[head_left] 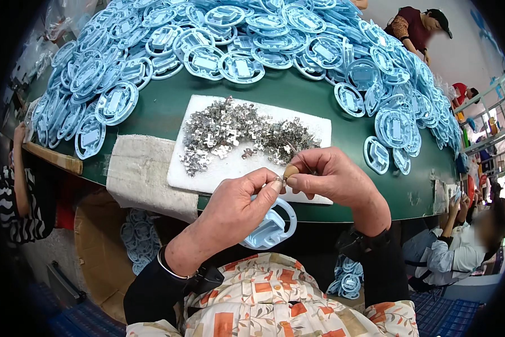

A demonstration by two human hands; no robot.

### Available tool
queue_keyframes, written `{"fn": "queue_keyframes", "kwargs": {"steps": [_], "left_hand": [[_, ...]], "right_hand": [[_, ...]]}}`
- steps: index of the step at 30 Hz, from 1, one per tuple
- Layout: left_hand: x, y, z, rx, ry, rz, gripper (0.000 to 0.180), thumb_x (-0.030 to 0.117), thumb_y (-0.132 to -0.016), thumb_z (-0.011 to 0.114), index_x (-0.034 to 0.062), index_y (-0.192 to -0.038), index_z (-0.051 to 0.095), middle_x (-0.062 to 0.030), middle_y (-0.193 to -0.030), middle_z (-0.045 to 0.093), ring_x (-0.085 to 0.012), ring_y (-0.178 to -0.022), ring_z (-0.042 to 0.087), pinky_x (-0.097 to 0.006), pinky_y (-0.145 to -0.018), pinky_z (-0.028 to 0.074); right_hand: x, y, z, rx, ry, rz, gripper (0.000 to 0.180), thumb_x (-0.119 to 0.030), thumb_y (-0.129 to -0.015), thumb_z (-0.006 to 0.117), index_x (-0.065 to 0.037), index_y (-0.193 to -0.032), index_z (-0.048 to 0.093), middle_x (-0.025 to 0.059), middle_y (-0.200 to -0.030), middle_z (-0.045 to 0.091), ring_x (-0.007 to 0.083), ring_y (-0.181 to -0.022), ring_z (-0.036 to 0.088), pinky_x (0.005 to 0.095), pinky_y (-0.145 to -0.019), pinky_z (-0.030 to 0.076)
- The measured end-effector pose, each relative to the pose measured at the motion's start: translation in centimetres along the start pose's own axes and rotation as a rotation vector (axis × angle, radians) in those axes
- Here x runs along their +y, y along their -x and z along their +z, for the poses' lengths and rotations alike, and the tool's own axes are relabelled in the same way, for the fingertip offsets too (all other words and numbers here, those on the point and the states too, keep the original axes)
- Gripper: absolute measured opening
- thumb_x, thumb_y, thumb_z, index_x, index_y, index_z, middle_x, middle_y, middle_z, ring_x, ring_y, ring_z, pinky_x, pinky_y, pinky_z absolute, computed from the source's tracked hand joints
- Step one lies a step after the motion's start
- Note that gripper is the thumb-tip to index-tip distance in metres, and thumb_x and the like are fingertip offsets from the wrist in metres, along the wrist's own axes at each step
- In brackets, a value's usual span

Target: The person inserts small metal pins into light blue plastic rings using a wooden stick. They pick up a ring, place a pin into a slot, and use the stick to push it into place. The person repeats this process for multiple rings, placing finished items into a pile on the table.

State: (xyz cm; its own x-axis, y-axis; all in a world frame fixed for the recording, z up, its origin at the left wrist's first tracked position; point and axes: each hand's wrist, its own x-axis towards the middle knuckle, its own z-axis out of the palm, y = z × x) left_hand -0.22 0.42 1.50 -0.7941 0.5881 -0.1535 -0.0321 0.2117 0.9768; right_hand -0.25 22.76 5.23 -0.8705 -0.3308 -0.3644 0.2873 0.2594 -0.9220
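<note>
My left hand is closed in a pinch, its thumb and forefinger meeting at a small silvery metal piece. My right hand comes up against it from the other side, with a tan cover on one fingertip. A thin dark metal tool sticks up from the right fingers. Right below the left hand, a light-blue plastic ring part hangs tilted by the table edge; whether the left fingers hold it is hidden. Beyond both hands, small bent metal pieces lie heaped on a white foam board.
A big pile of light-blue ring parts covers the far side of the green table. A whitish cloth pad lies left of the board. Below stands a cardboard box beside more blue parts. Other people sit or stand around.
</note>
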Motion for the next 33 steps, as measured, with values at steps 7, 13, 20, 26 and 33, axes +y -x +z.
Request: {"fn": "queue_keyframes", "kwargs": {"steps": [7, 13, 20, 26, 33], "left_hand": [[-1.4, 0.0, 0.8, 0.031, 0.251, -0.021, 0.024, 0.018, -0.106, 0.052, -0.0011, -0.117, 0.062, 0.0001, -0.096, 0.065, -0.0041, -0.084, 0.058, -0.022, -0.075, 0.050], [-1.9, -0.1, 0.3, 0.095, 0.211, -0.033, 0.024, 0.015, -0.106, 0.051, -0.0022, -0.120, 0.060, -0.0034, -0.103, 0.068, -0.0053, -0.090, 0.061, -0.024, -0.080, 0.053], [-2.7, -0.6, 0.5, 0.153, 0.165, -0.063, 0.024, 0.015, -0.106, 0.051, -0.0021, -0.120, 0.061, -0.0020, -0.100, 0.067, -0.0043, -0.087, 0.060, -0.023, -0.076, 0.052], [-2.2, -0.6, 0.4, 0.150, 0.116, -0.118, 0.025, 0.014, -0.104, 0.054, -0.0011, -0.124, 0.061, -0.0012, -0.097, 0.067, -0.0039, -0.084, 0.059, -0.023, -0.074, 0.051], [-1.0, -0.5, 0.6, 0.136, -0.027, -0.116, 0.027, 0.012, -0.102, 0.058, -0.0007, -0.126, 0.062, -0.0010, -0.094, 0.068, -0.0038, -0.081, 0.060, -0.022, -0.072, 0.052]], "right_hand": [[1.8, 2.4, 1.2, 0.293, 0.014, -0.157, 0.010, -0.010, -0.092, 0.069, 0.000, -0.093, 0.067, -0.0061, -0.078, 0.059, 0.0011, -0.067, 0.046, 0.0200, -0.059, 0.039], [3.3, 4.0, 3.2, 0.411, 0.277, -0.392, 0.006, -0.001, -0.089, 0.069, 0.001, -0.093, 0.066, 0.0015, -0.077, 0.061, 0.0046, -0.063, 0.051, 0.0227, -0.056, 0.042], [5.1, 1.8, 4.4, 0.457, 0.463, -0.541, 0.010, -0.001, -0.084, 0.072, -0.001, -0.092, 0.065, 0.0084, -0.082, 0.065, 0.0160, -0.061, 0.061, 0.0287, -0.056, 0.049], [5.5, 1.3, 4.7, 0.472, 0.528, -0.529, 0.011, -0.002, -0.084, 0.073, -0.002, -0.091, 0.064, 0.0093, -0.081, 0.065, 0.0208, -0.064, 0.066, 0.0317, -0.057, 0.052], [4.6, 1.7, 4.5, 0.429, 0.532, -0.431, 0.015, -0.004, -0.086, 0.071, -0.004, -0.100, 0.064, 0.0105, -0.080, 0.065, 0.0261, -0.066, 0.067, 0.0354, -0.059, 0.054]]}}
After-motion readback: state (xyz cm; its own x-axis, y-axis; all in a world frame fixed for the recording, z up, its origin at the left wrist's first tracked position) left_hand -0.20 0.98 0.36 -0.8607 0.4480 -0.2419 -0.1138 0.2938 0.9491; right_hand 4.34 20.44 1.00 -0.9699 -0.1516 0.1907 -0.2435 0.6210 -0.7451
